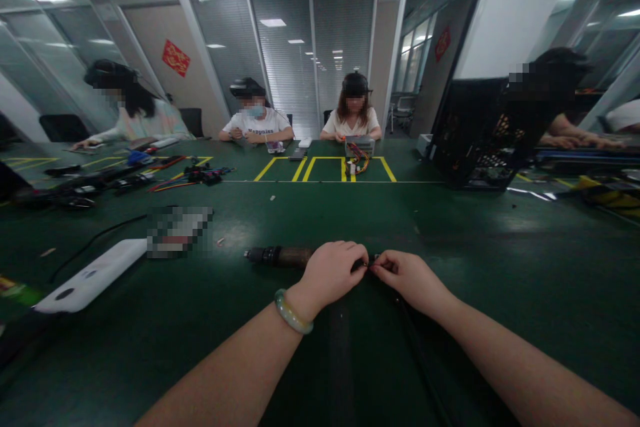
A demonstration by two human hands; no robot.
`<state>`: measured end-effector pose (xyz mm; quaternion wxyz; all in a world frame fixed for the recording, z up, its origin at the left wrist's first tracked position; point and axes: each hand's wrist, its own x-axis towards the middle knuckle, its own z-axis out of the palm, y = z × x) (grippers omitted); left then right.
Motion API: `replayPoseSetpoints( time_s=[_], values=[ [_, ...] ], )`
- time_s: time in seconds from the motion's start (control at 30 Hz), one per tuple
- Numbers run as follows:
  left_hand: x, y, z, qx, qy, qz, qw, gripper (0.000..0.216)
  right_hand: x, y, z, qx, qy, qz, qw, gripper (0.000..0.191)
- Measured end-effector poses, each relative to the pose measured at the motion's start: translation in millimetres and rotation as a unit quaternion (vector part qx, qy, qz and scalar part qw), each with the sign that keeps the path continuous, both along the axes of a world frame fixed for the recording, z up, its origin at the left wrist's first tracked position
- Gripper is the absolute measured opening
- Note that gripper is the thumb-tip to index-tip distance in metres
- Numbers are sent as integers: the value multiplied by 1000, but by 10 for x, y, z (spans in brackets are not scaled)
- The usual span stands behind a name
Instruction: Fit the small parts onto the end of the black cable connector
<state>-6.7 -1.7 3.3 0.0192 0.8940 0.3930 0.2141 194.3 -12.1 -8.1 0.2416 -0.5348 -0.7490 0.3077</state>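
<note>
An electric screwdriver with a brown body and black nose lies on the green table, its tip pointing left. My left hand is closed over its rear part, fingers curled, with a jade-coloured bangle at the wrist. Thumb and fingertips of my right hand pinch together at the rear end of the tool, almost touching the left fingertips. What sits between those right fingertips is too small and dark to make out. From below my right hand, a black cable runs down toward the table's near side.
To the left lies a white power strip beside a blurred flat object. Bundles of cables lie farther back. A black computer case stands at right. Across the table, co-workers sit, one behind a metal power supply.
</note>
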Motion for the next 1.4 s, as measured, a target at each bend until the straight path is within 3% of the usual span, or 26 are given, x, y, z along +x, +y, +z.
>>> replayPoseSetpoints(
  time_s=[0.77,1.4],
  values=[
    [0,-26,30,-8,7,5,1000,4,3,-19,42,-1,-4,12,1000,16],
    [0,-31,-4,-17,2,44,999,18,10,-37,62,-9,-10,-4,1000,19]
  ],
)
